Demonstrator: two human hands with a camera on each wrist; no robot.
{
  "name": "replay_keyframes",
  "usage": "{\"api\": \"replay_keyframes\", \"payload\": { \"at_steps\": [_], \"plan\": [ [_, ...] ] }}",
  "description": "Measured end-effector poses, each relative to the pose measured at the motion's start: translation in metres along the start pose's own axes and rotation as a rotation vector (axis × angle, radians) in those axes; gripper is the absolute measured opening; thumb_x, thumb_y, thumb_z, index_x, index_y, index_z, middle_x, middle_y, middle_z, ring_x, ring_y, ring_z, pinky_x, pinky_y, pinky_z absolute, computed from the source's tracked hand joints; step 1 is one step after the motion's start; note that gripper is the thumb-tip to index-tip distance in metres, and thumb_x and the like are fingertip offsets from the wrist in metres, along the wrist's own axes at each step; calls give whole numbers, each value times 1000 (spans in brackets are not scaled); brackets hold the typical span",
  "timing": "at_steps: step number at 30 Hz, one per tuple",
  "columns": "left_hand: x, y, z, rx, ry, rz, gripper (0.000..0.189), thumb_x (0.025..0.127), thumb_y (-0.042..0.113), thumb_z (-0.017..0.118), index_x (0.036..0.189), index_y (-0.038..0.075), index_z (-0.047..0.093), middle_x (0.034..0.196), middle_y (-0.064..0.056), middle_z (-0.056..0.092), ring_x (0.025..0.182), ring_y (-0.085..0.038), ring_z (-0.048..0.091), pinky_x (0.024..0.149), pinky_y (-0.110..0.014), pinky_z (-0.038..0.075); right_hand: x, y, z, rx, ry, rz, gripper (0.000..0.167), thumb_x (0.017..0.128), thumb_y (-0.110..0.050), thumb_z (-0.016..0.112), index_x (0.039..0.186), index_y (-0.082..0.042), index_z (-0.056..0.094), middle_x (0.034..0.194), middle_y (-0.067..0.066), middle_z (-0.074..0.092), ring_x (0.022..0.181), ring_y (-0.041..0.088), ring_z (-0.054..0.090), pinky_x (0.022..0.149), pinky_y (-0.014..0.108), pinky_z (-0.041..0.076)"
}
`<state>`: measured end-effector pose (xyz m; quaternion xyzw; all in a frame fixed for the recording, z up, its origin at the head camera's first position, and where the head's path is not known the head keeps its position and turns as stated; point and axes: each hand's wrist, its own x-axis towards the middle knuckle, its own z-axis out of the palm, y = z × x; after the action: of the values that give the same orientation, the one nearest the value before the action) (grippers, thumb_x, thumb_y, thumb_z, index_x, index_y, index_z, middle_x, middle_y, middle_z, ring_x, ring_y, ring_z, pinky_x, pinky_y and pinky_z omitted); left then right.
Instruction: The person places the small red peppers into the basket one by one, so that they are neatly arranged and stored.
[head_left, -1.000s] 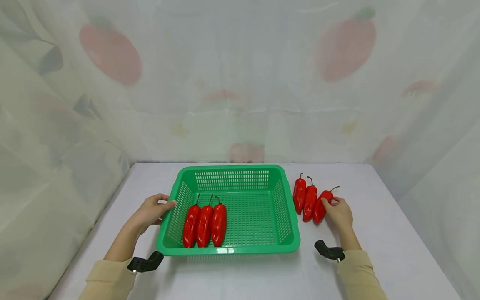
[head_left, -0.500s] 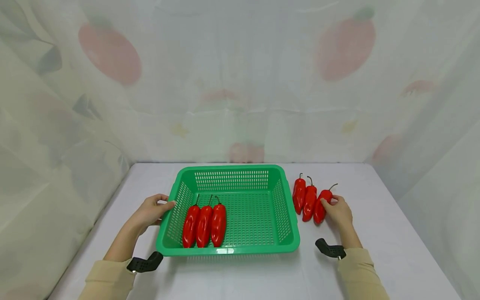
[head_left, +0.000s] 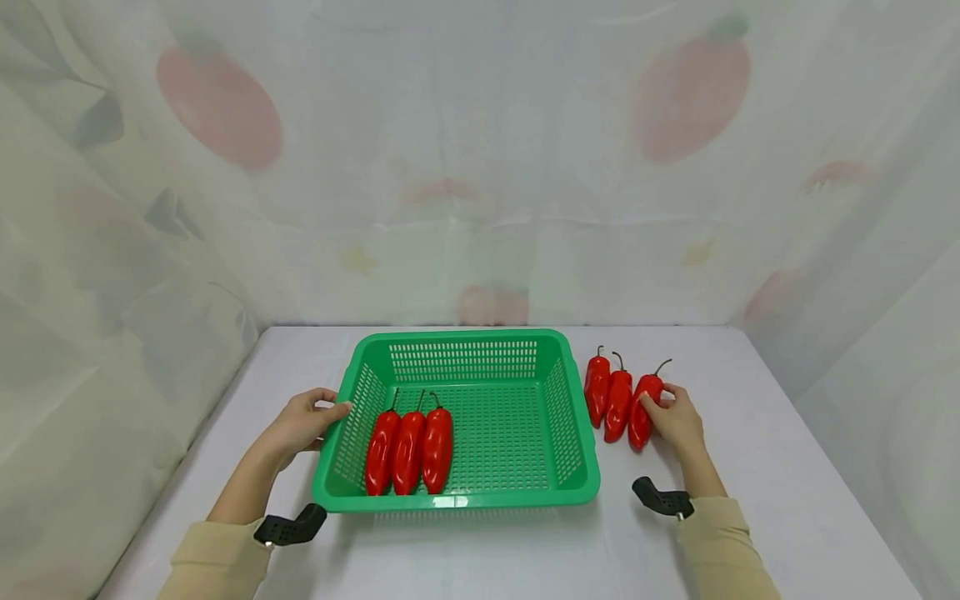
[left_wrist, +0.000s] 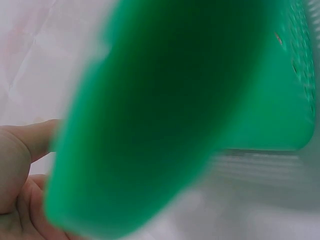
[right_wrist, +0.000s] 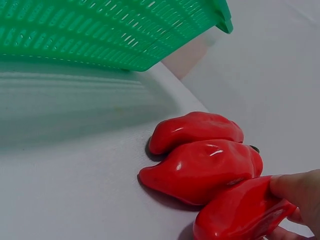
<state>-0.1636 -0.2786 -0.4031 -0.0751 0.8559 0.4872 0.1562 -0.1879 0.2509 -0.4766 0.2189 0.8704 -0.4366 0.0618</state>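
Note:
My left hand (head_left: 298, 423) grips the left rim of a green plastic basket (head_left: 517, 498), thumb on top of the rim. Inside, three red chili peppers (head_left: 408, 452) lie side by side along the left part, stems pointing away. To the right of the basket, three more red peppers form a row on the table. My right hand (head_left: 681, 425) pinches the rightmost pepper (head_left: 642, 423) between thumb and fingers, near its stem end. Close beside it lie the middle pepper (right_wrist: 205, 167) and the one nearest the basket (right_wrist: 197, 131). In the left wrist view the basket rim (left_wrist: 95, 165) is blurred and fills most of the picture.
A white table (head_left: 480, 558) carries everything. Behind it hangs a pale curtain (head_left: 480, 208) printed with fruit, and more fabric closes off both sides. Black devices (head_left: 663, 500) are strapped at both wrists.
The rightmost pepper has turned a little more upright, its stem swinging left, and sits slightly further left with my right hand. My left hand and the basket stay in place.

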Motion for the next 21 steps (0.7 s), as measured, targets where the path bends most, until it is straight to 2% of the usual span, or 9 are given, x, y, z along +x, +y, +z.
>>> {"api": "replay_keyframes", "payload": {
  "at_steps": [11,21],
  "plan": [
    [0,-1,0,-7,-1,-12,47,92,32,55,120,-3,41,97,-15,64,73,-18,66,66,-37,56,-1,0,-3,53,29,-14,70,92,-37,49,143,0,19,129,30,40,112,41,47,86,46,50],
    [2,-2,0,-4,-2,-10,47,92,32,55,120,-3,41,96,-14,65,73,-19,66,66,-37,56,-1,2,-4,73,14,-15,71,92,-36,49,144,-1,15,132,32,37,115,43,45,89,49,46]
  ]
}}
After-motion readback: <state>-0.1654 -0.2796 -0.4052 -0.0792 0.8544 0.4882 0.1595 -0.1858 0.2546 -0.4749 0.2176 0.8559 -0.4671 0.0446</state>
